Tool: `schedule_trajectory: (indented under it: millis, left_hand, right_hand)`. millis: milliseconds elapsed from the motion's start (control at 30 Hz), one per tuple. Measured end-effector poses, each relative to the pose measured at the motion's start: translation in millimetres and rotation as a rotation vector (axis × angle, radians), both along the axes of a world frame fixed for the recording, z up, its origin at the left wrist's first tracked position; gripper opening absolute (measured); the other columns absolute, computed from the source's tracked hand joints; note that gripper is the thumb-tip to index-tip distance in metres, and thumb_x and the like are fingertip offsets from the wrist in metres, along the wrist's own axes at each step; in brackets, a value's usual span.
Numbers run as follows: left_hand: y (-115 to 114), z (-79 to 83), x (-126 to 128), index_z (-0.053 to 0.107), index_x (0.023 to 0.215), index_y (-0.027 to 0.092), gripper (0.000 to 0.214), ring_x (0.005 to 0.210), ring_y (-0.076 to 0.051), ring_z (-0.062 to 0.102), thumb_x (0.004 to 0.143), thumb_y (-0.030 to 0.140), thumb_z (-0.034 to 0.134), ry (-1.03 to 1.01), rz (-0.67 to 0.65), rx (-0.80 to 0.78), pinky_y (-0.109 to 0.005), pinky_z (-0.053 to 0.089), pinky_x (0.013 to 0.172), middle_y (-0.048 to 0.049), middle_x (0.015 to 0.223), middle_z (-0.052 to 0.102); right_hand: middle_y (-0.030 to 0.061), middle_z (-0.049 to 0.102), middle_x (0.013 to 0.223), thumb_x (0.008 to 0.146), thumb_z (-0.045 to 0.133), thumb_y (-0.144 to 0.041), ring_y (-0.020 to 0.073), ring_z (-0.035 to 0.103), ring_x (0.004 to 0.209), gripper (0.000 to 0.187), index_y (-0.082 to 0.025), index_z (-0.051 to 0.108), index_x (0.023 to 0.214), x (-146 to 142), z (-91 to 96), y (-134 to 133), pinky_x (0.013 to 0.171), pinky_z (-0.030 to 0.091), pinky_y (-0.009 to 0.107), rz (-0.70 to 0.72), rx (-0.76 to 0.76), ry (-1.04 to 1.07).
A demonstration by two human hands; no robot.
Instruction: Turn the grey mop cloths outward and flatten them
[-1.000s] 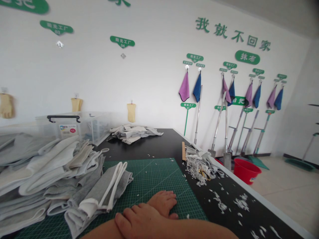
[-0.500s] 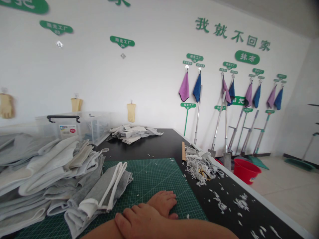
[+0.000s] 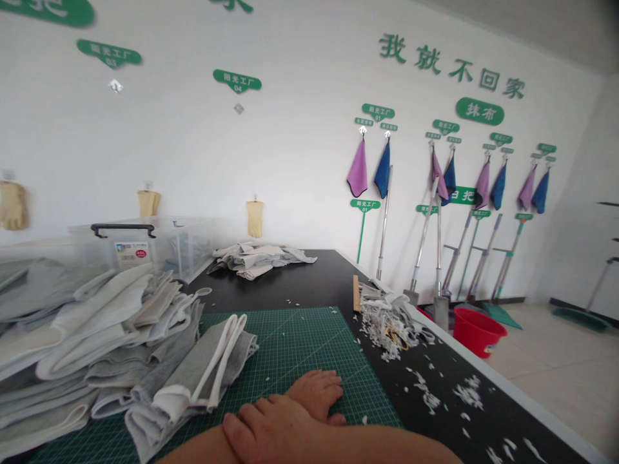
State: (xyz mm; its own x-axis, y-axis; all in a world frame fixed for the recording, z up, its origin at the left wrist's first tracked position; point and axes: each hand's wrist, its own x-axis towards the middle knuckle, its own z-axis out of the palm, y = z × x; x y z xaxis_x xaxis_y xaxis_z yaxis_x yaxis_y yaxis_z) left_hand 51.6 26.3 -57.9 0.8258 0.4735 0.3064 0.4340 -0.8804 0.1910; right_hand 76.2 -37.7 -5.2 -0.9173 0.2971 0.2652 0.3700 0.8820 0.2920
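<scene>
**q:** hands and grip?

**a:** left hand (image 3: 314, 393) lies palm down near the lower edge of the green cutting mat (image 3: 300, 341), fingers lightly spread and pointing right. right hand (image 3: 271, 428) comes across from the other side, fingers pointing left, and overlaps the left wrist. neither hand pinches anything; both are relaxed and loosely flat.

**q:** the cloth nearest them?

**a:** a folded grey cloth strip with white binding (image 3: 193, 380) lies on the left part of the mat, near the right hand but not touching it. its lower end reaches past the mat's lower edge. a larger pile of folded grey and white cloth (image 3: 87, 335) sits beside it at the left edge of the black counter (image 3: 309, 277), overlapping the mat.

**q:** rest of the counter?

**a:** white fabric trimmings (image 3: 464, 393) are scattered along the right edge. a heap of cloth offcuts (image 3: 387, 319) lies further along that edge, with a wooden strip (image 3: 356, 293) at its far side. a loose pile of pale cloth (image 3: 256, 258) sits toward the far end, and a clear plastic storage box (image 3: 145, 248) stands behind the left pile.

**q:** beyond the counter?

**a:** a red bucket (image 3: 476, 332) stands on the floor past the right edge. mops (image 3: 425, 238) lean against the wall below hanging purple and blue towels (image 3: 382, 169).
</scene>
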Motion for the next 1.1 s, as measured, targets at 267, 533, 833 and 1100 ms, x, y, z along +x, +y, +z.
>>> schedule_trajectory:
  millis: [267, 533, 833, 1100]
  left_hand:
    - [-0.7, -0.2, -0.2, 0.058, 0.116, 0.018, 0.049, 0.123, -0.025, 0.045, 0.082, 0.053, 0.053, -0.007, 0.004, -0.001, -0.042, 0.035, 0.103, -0.0075, 0.13, 0.054]
    - [0.2, -1.3, -0.3, 0.058, 0.116, 0.018, 0.05, 0.123, -0.025, 0.046, 0.083, 0.055, 0.052, -0.023, 0.003, 0.002, -0.042, 0.035, 0.103, -0.0079, 0.13, 0.055]
    - [-0.4, 2.1, -1.0, 0.057, 0.116, 0.019, 0.051, 0.124, -0.025, 0.044, 0.083, 0.057, 0.05, 0.009, -0.001, -0.009, -0.04, 0.034, 0.103, -0.0074, 0.13, 0.054]
    - [-1.2, 2.0, 0.2, 0.057, 0.117, 0.019, 0.048, 0.124, -0.024, 0.044, 0.083, 0.053, 0.053, 0.018, 0.016, -0.011, -0.042, 0.035, 0.103, -0.0067, 0.131, 0.054]
  right_hand:
    - [0.0062, 0.06, 0.089, 0.092, 0.039, -0.038, 0.0215, 0.059, 0.07, 0.036, -0.013, 0.039, 0.118, -0.1, -0.2, -0.3, 0.057, 0.046, 0.034, 0.002, 0.004, 0.012]
    - [0.005, 0.06, 0.089, 0.091, 0.04, -0.039, 0.0216, 0.058, 0.068, 0.038, -0.013, 0.038, 0.119, -1.0, -2.3, 1.2, 0.055, 0.046, 0.035, -0.005, -0.003, 0.003]
    - [0.0063, 0.06, 0.088, 0.092, 0.038, -0.037, 0.0221, 0.058, 0.067, 0.033, -0.013, 0.041, 0.115, 0.0, 0.0, -0.6, 0.054, 0.046, 0.035, 0.0, 0.007, 0.019]
    - [0.0053, 0.06, 0.089, 0.091, 0.041, -0.036, 0.022, 0.059, 0.068, 0.038, -0.012, 0.039, 0.12, -0.7, -2.7, 0.8, 0.055, 0.046, 0.035, 0.0, 0.004, 0.025]
